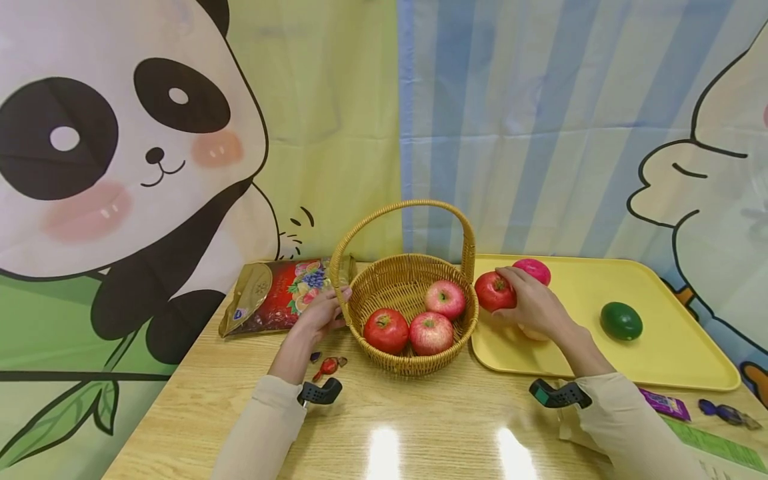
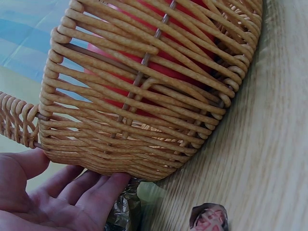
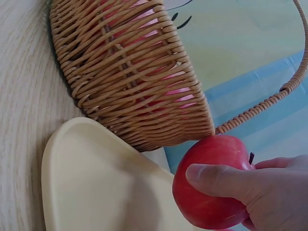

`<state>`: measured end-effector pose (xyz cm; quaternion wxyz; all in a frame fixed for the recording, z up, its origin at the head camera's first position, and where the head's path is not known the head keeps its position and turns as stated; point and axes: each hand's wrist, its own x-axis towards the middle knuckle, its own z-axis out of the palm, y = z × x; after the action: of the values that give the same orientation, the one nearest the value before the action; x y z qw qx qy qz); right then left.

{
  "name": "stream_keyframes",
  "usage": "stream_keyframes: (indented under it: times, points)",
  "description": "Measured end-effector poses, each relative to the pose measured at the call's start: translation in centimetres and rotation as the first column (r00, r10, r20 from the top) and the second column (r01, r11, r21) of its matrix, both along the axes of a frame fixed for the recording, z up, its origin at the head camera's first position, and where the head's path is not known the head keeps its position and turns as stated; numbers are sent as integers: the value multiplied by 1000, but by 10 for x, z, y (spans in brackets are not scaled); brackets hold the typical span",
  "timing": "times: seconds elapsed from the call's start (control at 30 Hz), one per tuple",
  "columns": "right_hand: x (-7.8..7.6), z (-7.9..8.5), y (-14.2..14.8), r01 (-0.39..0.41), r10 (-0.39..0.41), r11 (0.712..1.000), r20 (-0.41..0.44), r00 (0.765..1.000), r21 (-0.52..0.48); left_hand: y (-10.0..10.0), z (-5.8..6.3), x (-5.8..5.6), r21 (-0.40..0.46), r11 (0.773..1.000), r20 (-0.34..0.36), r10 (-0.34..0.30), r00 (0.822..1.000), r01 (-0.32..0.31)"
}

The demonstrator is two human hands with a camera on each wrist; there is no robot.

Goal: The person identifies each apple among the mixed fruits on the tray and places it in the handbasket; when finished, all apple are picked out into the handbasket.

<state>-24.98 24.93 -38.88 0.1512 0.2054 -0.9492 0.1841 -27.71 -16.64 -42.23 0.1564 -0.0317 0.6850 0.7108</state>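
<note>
A wicker basket (image 1: 414, 363) with a tall arched handle stands upright on the table. Inside it lie a dark red apple (image 1: 386, 331) and two pinkish red apples (image 1: 445, 299). My left hand (image 1: 321, 312) touches the basket's left side near the handle's base, its fingers (image 2: 103, 195) fairly straight against the outer wall. Between thumb and fingers, my right hand (image 1: 537, 307) holds a red apple (image 3: 211, 185) just outside the basket's right rim, above the yellow tray (image 1: 576, 287). Part of that apple is hidden by the hand.
On the tray are a pink fruit (image 1: 533, 271), a dark green oval fruit (image 1: 621, 321) and something pale mostly hidden under my right hand. A red and gold packet (image 1: 276, 293) lies left of the basket. Small wrapped candies (image 1: 329, 366) lie near the front; a purple packet (image 1: 666, 404) lies right.
</note>
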Motion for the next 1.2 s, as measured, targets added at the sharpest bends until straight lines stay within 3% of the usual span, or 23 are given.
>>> stream_keyframes:
  times: [0.4,0.8,1.2]
  points:
    - [1,9,2,25,-27,999,-42,999,-28,-1,-1,2,-1,1000,-15,-24,1000,24]
    - [10,27,-1,-17,8,999,-165,986,-51,-1,-1,2,7,1000,-10,-26,1000,26]
    - [22,42,-13,-51,41,998,-226,973,-41,-1,1,0,5,1000,5,-9,1000,9]
